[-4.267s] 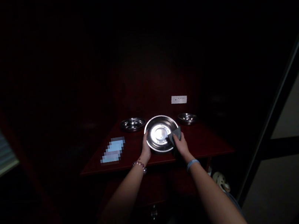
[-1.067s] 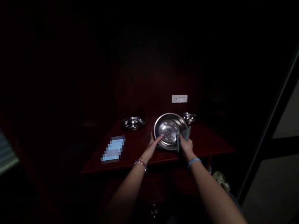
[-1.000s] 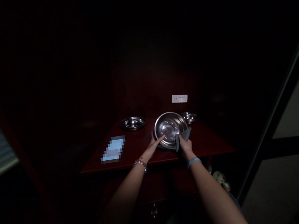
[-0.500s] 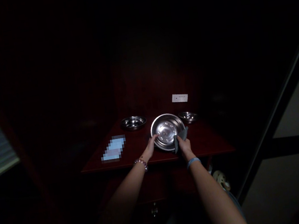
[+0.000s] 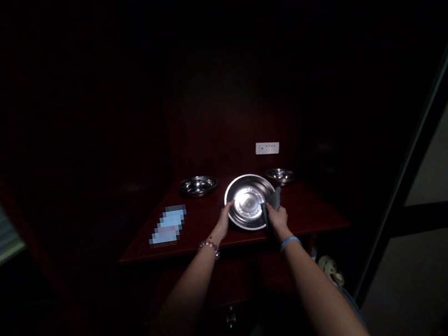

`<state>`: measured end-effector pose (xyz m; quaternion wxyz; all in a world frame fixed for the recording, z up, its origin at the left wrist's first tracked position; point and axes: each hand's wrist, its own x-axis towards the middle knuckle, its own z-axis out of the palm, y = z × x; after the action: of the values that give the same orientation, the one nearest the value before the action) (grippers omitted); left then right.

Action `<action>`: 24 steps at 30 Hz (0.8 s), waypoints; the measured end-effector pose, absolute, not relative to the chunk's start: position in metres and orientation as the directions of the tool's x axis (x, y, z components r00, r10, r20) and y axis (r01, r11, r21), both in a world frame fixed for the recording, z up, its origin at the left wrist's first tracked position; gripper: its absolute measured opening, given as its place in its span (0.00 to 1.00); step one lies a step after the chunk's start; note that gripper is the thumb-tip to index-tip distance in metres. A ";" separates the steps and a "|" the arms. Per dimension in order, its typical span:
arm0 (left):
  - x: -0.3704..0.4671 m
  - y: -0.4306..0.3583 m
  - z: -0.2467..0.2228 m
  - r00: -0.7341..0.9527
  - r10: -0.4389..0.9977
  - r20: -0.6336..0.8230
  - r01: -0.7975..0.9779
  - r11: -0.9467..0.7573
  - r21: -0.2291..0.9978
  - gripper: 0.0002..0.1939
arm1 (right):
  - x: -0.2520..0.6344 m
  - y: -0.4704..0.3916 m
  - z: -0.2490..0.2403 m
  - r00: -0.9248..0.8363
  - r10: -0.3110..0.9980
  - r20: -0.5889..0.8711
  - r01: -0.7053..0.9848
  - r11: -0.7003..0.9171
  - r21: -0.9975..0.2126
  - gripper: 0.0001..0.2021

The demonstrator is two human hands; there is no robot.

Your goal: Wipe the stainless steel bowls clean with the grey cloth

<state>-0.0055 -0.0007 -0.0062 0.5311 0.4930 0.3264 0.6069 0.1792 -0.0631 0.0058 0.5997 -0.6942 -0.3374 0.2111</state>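
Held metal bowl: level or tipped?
Tipped toward the camera: the held bowl shows its inside almost face-on, whereas the left rear bowl shows a much flatter oval.

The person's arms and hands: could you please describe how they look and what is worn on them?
The left hand and right hand wear no gloves, and no sleeves show. The left arm has a beaded bracelet at the wrist; its exact bead colours are hard to tell. The right arm has a slim, light blue band at the wrist.

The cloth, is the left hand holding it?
No, the right hand holds the cloth at the rim of the steel bowl.
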 end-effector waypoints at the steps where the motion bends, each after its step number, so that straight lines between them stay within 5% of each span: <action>1: -0.004 -0.001 -0.006 0.066 0.970 0.234 -0.331 -0.200 0.922 0.22 | 0.179 -0.063 0.006 0.686 0.718 0.115 0.219 -0.054 -0.974 0.17; 8: -0.004 -0.004 -0.004 0.162 0.955 0.249 -0.361 -0.178 0.916 0.30 | 0.179 -0.060 0.003 0.689 0.718 0.097 0.204 -0.064 -0.977 0.20; 16: -0.007 -0.025 0.013 0.261 0.907 0.330 -0.256 -0.264 0.930 0.42 | 0.187 -0.045 -0.009 0.740 0.669 -0.071 -0.001 -0.105 -0.994 0.24; 24: -0.003 -0.041 0.020 0.295 0.919 0.263 -0.235 -0.197 0.952 0.37 | 0.186 -0.046 -0.009 0.742 0.667 -0.056 -0.050 -0.029 -0.998 0.16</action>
<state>-0.0033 -0.0414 0.0198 0.5603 0.5776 0.2959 0.5147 0.1863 -0.0459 -0.0090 0.6566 -0.6634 -0.2329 0.2730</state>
